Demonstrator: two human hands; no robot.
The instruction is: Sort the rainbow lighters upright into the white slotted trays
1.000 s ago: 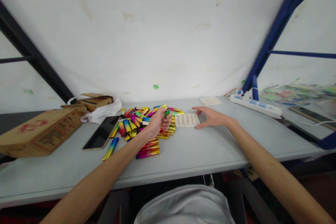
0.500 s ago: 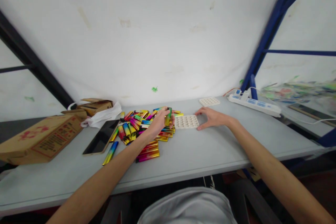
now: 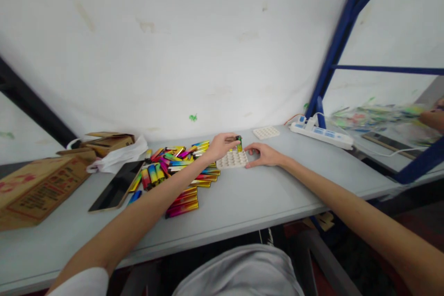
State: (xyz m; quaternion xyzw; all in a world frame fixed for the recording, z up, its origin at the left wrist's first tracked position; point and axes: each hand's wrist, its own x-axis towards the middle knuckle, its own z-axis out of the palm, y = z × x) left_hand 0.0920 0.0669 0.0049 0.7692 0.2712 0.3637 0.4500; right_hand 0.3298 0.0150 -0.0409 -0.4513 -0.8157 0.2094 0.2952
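Note:
My left hand [image 3: 221, 146] pinches a green-and-gold lighter [image 3: 239, 144] with a dark top, held upright over the far right part of a white tray [image 3: 229, 162] with rows of round holes. Whether the lighter's base is in a hole I cannot tell. Thumb and fingers of my right hand [image 3: 265, 154] hold the tray's right edge. Left of the tray, partly behind my left forearm, lies a heap of shiny rainbow-coloured lighters [image 3: 161, 172].
A second white holed tray [image 3: 266, 132] lies near the wall. A power strip [image 3: 321, 134] sits back right, a dark tablet-like device [image 3: 118, 187] left of the heap. Cardboard boxes [image 3: 48, 187] and a white plastic bag [image 3: 121, 157] stand further left. Another person's hand [image 3: 433, 120] shows far right.
My left hand has carried the lighter from the edge of the heap rightward over the tray. My right hand stays at the tray's right edge. The view has shifted right.

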